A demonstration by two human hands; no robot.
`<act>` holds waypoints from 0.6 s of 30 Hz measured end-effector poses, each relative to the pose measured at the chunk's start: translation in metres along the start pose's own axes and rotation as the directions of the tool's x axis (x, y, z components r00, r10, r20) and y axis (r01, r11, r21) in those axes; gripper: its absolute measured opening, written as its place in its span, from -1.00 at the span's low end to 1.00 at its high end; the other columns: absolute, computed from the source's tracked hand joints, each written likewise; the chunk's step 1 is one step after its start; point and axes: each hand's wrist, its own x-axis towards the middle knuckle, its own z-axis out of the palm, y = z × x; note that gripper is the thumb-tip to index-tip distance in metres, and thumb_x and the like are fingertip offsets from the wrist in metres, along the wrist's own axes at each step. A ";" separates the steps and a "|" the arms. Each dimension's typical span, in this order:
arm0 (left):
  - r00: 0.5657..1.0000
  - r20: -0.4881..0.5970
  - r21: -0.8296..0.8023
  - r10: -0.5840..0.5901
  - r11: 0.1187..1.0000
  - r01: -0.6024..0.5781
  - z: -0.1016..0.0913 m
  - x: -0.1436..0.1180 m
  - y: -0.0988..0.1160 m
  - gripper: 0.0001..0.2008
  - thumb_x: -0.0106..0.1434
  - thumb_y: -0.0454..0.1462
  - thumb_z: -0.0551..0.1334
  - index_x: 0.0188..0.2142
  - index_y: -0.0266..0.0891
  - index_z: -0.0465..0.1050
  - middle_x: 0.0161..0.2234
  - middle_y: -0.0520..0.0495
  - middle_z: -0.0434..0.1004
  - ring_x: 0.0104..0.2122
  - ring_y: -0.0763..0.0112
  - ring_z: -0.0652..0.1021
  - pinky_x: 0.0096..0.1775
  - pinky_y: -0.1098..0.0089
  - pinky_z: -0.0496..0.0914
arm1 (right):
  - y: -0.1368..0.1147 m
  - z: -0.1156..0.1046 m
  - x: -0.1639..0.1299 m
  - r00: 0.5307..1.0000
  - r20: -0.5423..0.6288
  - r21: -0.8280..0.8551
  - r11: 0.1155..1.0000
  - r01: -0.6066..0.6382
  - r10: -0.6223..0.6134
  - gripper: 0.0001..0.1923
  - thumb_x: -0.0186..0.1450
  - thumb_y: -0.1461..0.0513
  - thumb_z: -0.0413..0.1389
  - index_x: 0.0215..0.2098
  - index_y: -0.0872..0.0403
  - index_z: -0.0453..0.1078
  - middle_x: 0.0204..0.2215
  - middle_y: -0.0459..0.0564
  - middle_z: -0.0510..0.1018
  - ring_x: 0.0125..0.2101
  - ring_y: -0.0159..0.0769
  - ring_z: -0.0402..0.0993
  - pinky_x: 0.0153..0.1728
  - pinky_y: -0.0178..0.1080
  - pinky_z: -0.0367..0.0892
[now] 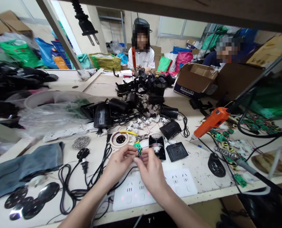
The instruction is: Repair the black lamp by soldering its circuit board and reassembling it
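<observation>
Head view. Hard to read: the small green circuit board (pixel 138 148) is mostly covered by fingertips, so only its upper edge and a few thin wires show; the parts on it cannot be made out. A dark beam cuts off the top of the frame, and a black plug (pixel 85 22) hangs down from it. At far left a black heap and clear plastic bags blur together. The lower right corner is in shadow.

Left hand (pixel 118 163): fingers curled, thumb and forefinger pinched on the left edge of the green circuit board. Right hand (pixel 150 169): fingers bent, tips closed on the board's right edge. The two hands meet at the board, which is held clear above the bench (pixel 202 177), over the white power strip (pixel 155 188) at the near edge.

Just behind the hands: a black square housing (pixel 157 146) with a white part at its middle, a round white ring (pixel 120 139) to its left, and a flat black cover (pixel 177 151) to its right. A black cord (pixel 69 177) loops at the left. An orange power screwdriver (pixel 210 122) hangs at the right, tip down, near more green boards.

Across the bench a person in a white shirt (pixel 141 57) sits behind a pile of black parts; a second person is at the right behind a cardboard box (pixel 194 80).
</observation>
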 end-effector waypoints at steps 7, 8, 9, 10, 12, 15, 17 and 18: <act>0.995 0.085 -0.322 -0.057 0.943 0.082 0.007 -0.005 0.014 -0.73 0.09 -0.18 0.25 -0.22 -0.24 0.35 -0.26 -0.06 0.54 -0.26 0.32 0.59 -0.13 0.29 0.46 | 0.000 -0.025 0.002 0.987 -0.158 0.033 0.999 0.037 -0.031 -0.80 0.24 0.14 0.11 -0.24 0.09 0.31 -0.42 0.01 0.52 -0.47 -0.29 0.48 -0.48 -0.30 0.45; 0.993 0.081 -0.316 -0.087 0.943 0.108 0.006 -0.002 0.015 -0.72 0.09 -0.17 0.25 -0.22 -0.24 0.34 -0.26 -0.06 0.52 -0.28 0.33 0.59 -0.13 0.29 0.45 | 0.001 -0.030 0.000 0.989 -0.146 0.035 0.999 0.033 -0.027 -0.80 0.24 0.14 0.10 -0.24 0.10 0.33 -0.42 0.02 0.53 -0.46 -0.29 0.49 -0.48 -0.30 0.45; 0.991 0.072 -0.300 -0.114 0.945 0.131 0.006 0.001 0.014 -0.70 0.08 -0.16 0.25 -0.21 -0.24 0.34 -0.27 -0.05 0.50 -0.30 0.35 0.58 -0.15 0.29 0.45 | 0.002 -0.035 -0.002 0.992 -0.127 0.036 0.999 0.022 -0.017 -0.80 0.23 0.14 0.10 -0.24 0.10 0.35 -0.42 0.02 0.54 -0.46 -0.29 0.49 -0.47 -0.30 0.46; 0.989 0.063 -0.281 -0.134 0.948 0.146 0.005 0.004 0.013 -0.69 0.07 -0.15 0.25 -0.21 -0.24 0.33 -0.29 -0.04 0.49 -0.31 0.35 0.57 -0.16 0.30 0.44 | 0.003 -0.042 -0.004 0.994 -0.107 0.037 0.999 0.008 -0.004 -0.79 0.23 0.14 0.10 -0.24 0.11 0.37 -0.43 0.02 0.54 -0.45 -0.28 0.50 -0.45 -0.29 0.47; 0.985 0.075 -0.253 -0.157 0.952 0.171 0.007 0.011 0.011 -0.67 0.05 -0.15 0.26 -0.21 -0.25 0.33 -0.33 -0.03 0.47 -0.31 0.34 0.56 -0.18 0.30 0.44 | 0.007 -0.057 -0.007 0.997 -0.077 0.027 1.000 -0.013 0.015 -0.78 0.24 0.14 0.11 -0.22 0.11 0.42 -0.41 0.02 0.56 -0.41 -0.25 0.52 -0.39 -0.26 0.48; 0.975 0.124 -0.225 -0.185 0.952 0.209 0.015 0.021 0.008 -0.59 0.01 -0.18 0.28 -0.14 -0.26 0.33 -0.28 -0.07 0.50 -0.32 0.32 0.56 -0.21 0.28 0.44 | 0.014 -0.081 -0.006 0.999 -0.046 -0.049 0.999 0.013 -0.015 -0.80 0.28 0.17 0.08 -0.22 0.08 0.48 -0.36 0.02 0.57 -0.35 -0.23 0.53 -0.33 -0.25 0.45; 0.968 0.144 -0.189 -0.204 0.955 0.230 0.024 0.025 0.009 -0.48 -0.02 -0.21 0.31 -0.05 -0.26 0.31 -0.22 -0.09 0.51 -0.33 0.32 0.55 -0.21 0.28 0.43 | 0.017 -0.093 -0.003 0.996 -0.020 -0.132 0.988 0.078 -0.081 -0.82 0.31 0.20 0.05 -0.24 0.07 0.48 -0.34 0.01 0.56 -0.34 -0.24 0.51 -0.33 -0.26 0.42; 0.966 0.152 -0.173 -0.211 0.956 0.236 0.029 0.028 0.010 -0.42 -0.04 -0.22 0.32 0.01 -0.25 0.29 -0.19 -0.09 0.50 -0.33 0.33 0.55 -0.21 0.29 0.42 | 0.018 -0.097 -0.001 0.993 -0.009 -0.178 0.977 0.118 -0.121 -0.82 0.33 0.22 0.03 -0.24 0.07 0.48 -0.34 0.01 0.55 -0.34 -0.24 0.50 -0.33 -0.27 0.41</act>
